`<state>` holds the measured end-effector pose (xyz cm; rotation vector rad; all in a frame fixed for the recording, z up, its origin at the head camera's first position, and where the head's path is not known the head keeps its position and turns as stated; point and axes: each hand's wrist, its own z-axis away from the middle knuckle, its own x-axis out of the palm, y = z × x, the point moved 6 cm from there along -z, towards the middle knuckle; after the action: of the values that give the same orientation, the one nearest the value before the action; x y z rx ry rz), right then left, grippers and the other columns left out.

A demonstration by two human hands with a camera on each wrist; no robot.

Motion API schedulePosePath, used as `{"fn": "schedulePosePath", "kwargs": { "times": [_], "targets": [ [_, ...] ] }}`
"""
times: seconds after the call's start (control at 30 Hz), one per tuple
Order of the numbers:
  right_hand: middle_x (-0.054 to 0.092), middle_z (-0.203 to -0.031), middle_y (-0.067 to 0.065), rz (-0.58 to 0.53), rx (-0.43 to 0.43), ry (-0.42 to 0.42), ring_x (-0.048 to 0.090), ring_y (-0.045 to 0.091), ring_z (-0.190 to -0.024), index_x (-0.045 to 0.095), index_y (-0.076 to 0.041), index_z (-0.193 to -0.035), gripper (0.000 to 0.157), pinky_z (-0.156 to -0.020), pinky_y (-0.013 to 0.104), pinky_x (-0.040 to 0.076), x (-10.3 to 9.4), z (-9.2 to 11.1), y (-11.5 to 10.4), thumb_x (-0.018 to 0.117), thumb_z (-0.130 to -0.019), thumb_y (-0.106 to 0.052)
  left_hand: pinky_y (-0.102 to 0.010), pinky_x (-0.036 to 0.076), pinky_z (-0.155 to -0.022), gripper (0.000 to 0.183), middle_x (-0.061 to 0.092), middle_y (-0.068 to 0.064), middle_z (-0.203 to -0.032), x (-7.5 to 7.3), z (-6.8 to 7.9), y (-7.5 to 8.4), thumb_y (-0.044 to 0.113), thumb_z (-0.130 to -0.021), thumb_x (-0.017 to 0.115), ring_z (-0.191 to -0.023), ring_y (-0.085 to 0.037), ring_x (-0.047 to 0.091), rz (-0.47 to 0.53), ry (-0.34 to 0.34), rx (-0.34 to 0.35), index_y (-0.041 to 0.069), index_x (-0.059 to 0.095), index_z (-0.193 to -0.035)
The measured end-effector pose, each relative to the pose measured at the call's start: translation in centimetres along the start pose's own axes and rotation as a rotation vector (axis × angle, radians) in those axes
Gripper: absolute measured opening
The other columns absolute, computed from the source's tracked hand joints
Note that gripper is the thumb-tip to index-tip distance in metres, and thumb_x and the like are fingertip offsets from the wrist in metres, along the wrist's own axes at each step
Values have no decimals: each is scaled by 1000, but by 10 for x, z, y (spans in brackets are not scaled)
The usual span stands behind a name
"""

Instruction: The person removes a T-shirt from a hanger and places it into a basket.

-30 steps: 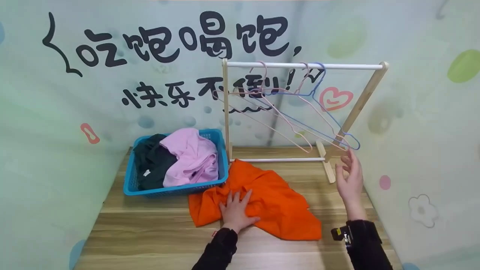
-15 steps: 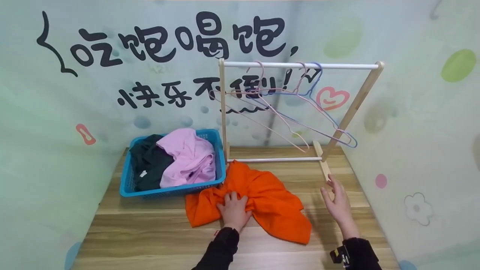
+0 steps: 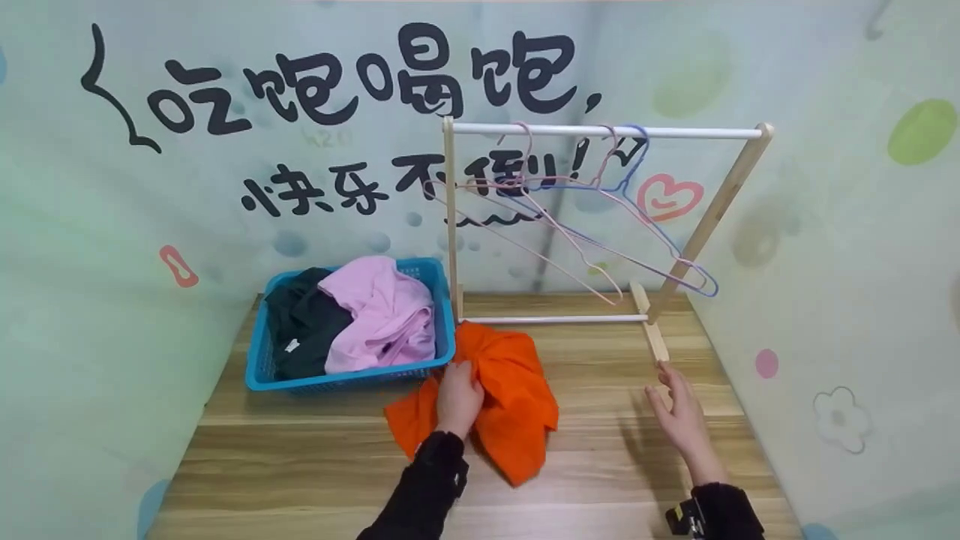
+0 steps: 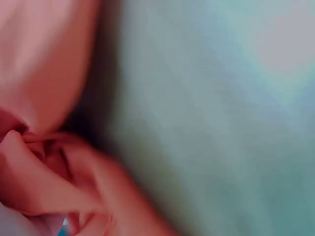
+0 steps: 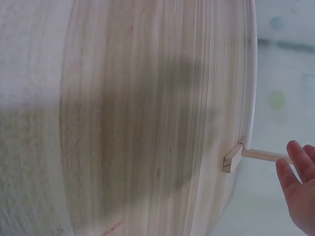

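In the head view my left hand (image 3: 459,401) grips a bunched orange garment (image 3: 521,405) just in front of the blue basket. Its fingertips are hidden in the folds, and part of the garment hangs to either side. Close up in the left wrist view, the orange fabric (image 4: 44,191) looks twisted and blurred. My right hand (image 3: 682,420) holds nothing, its thumb apart from the fingers, near the right foot of the rack. The right wrist view catches those fingers (image 5: 290,184) at its right edge, away from the wooden table.
A blue basket (image 3: 259,345) holds a dark green garment (image 3: 304,322) and a pink one (image 3: 382,315). Behind the orange garment stands a wooden rack (image 3: 716,210), two pink hangers and a blue hanger (image 3: 709,281) on its top bar. Printed walls enclose the wooden table (image 3: 300,465).
My left hand, spread flat on the orange garment earlier, has gathered it up and drawn it left. My right hand has dropped away from the hanger ends toward the table.
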<state>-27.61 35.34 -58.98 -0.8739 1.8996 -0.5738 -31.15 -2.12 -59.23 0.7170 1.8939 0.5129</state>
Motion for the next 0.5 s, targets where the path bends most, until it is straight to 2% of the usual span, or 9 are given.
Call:
{"fn": "schedulePosePath", "kwargs": {
  "times": [0.1, 0.23, 0.37, 0.5],
  "targets": [
    [47, -135, 35, 1, 3, -4, 52, 53, -117, 44, 12, -138, 50, -96, 65, 40, 1, 0, 0, 63, -94, -4, -50, 49, -76, 4, 59, -18, -80, -25, -13, 10, -5, -78, 61, -83, -40, 59, 145, 105, 10, -3, 59, -80],
    [46, -135, 36, 0, 7, -14, 52, 53, -117, 44, 12, -139, 51, -95, 65, 41, 2, 0, 1, 63, -94, -4, -49, 45, -72, 3, 56, -15, -78, -67, -29, 26, -4, -78, 59, -80, -38, 57, 283, 216, 0, -2, 59, -80],
    [45, -136, 37, -8, 4, -21, 51, 54, -117, 44, 11, -139, 51, -95, 67, 40, 4, 0, 1, 63, -94, -4, -43, 39, -69, 6, 52, -12, -77, -114, -42, 39, -5, -79, 61, -76, -34, 52, 350, 323, 2, 0, 57, -77],
    [44, -136, 37, -9, 7, -22, 50, 54, -118, 43, 12, -139, 52, -95, 67, 40, 5, -1, 2, 63, -94, -4, -39, 35, -68, 8, 49, -12, -75, -158, -50, 43, -3, -81, 63, -74, -32, 49, 358, 434, 37, -1, 57, -77]
  ]
}}
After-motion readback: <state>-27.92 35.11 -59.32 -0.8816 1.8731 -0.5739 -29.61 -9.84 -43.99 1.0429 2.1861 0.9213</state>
